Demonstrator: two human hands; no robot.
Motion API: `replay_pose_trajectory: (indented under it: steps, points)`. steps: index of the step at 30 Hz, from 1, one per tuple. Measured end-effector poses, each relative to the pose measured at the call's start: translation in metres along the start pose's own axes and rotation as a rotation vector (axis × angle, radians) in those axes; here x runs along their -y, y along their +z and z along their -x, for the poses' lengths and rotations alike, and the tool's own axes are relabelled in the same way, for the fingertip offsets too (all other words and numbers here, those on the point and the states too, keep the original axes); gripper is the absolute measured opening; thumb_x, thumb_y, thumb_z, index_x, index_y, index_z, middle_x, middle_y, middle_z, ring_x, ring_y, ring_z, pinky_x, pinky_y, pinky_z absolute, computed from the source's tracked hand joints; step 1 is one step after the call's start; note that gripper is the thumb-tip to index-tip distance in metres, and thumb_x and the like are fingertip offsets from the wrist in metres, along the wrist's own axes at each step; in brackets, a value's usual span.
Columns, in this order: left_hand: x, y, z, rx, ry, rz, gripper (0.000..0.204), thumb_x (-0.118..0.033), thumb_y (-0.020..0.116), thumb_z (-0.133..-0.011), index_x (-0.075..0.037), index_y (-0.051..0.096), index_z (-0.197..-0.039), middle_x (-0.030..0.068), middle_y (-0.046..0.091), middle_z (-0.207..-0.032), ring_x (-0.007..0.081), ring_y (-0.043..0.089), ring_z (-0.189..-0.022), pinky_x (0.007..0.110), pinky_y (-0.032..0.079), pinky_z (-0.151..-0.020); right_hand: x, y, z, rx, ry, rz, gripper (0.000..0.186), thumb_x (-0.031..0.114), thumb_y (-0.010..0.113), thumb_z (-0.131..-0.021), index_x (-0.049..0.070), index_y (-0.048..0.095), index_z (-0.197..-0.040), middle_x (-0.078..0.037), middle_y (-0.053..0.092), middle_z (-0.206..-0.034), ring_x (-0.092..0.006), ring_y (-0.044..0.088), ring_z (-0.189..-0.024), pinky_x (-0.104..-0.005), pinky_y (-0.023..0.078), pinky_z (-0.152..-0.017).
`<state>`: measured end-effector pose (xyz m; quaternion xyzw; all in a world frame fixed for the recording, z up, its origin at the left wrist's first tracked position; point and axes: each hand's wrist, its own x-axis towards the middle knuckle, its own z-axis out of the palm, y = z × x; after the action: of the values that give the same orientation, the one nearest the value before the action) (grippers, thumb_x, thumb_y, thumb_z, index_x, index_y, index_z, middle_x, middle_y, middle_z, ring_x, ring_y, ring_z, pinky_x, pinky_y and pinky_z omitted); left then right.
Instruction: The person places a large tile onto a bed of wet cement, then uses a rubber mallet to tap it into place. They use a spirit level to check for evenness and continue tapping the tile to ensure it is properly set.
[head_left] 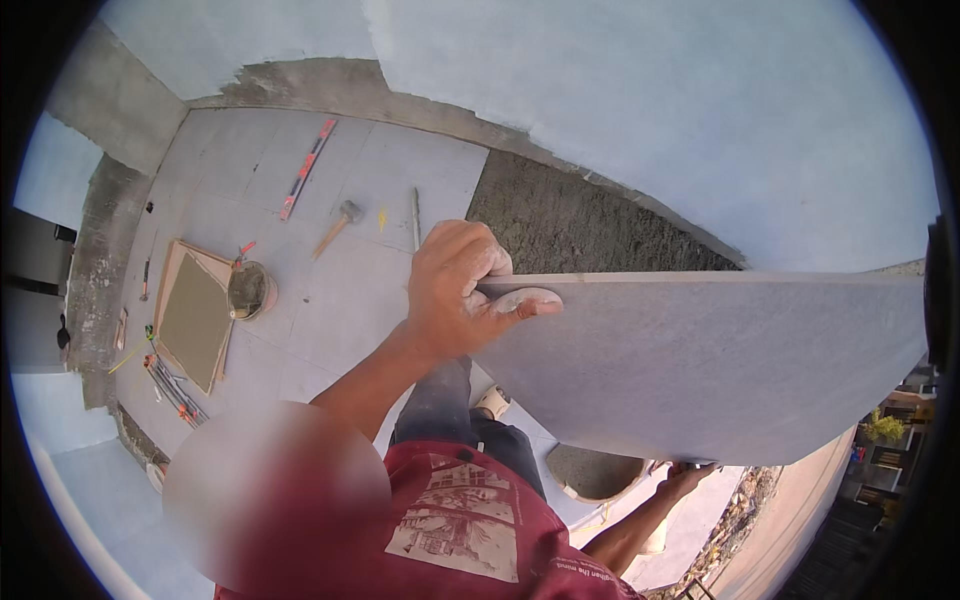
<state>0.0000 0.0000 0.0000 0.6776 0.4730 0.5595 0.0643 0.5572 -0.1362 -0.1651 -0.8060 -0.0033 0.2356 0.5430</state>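
A large grey tile (700,360) is held up on edge in front of me, its pale cut edge facing up. My left hand (465,285) is closed around the tile's near left corner, thumb on the facing side and fingers behind; the thumb and knuckles are whitened with dust. Lower down, my right hand (690,475) grips the tile's bottom edge, with its fingers partly hidden beneath. Behind the tile lies a bed of dark wet mortar (570,210), bordered by laid grey tiles (345,290) on its left.
On the laid tiles lie a red spirit level (308,170), a mallet (340,225) and a thin metal rod (416,215). A bucket of mortar (252,290) stands by a tilted square board (195,320). Another bucket (595,472) is below the tile. A pale wall (650,110) rises behind.
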Motion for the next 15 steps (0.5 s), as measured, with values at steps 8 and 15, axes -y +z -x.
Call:
replay_pose_trajectory:
  steps: [8,15]
  points:
    - [0.158,0.045,0.029,0.053,-0.942,-0.005,0.057,-0.039,0.086,-0.08,-0.004,0.043,-0.064,-0.0017,0.041,-0.064,0.0084,0.034,-0.061,0.029,0.031,-0.052,0.098,0.112,-0.012,-0.282,-0.795,0.712,0.077,0.063,0.049,-0.097,-0.009,0.074,-0.089,-0.023,0.072,-0.086,-0.0338,0.066,-0.077,-0.0444,0.053,-0.077]
    - [0.29,0.073,0.101,0.162,-1.304,-0.139,0.049,-0.038,0.083,-0.081,-0.002,0.054,-0.063,0.0003,0.048,-0.059,0.009,0.039,-0.055,0.029,0.035,-0.051,0.041,0.277,-0.045,-0.103,-0.834,0.954,0.073,0.057,0.054,-0.097,-0.01,0.07,-0.073,-0.021,0.067,-0.065,-0.0338,0.061,-0.058,-0.047,0.048,-0.06]
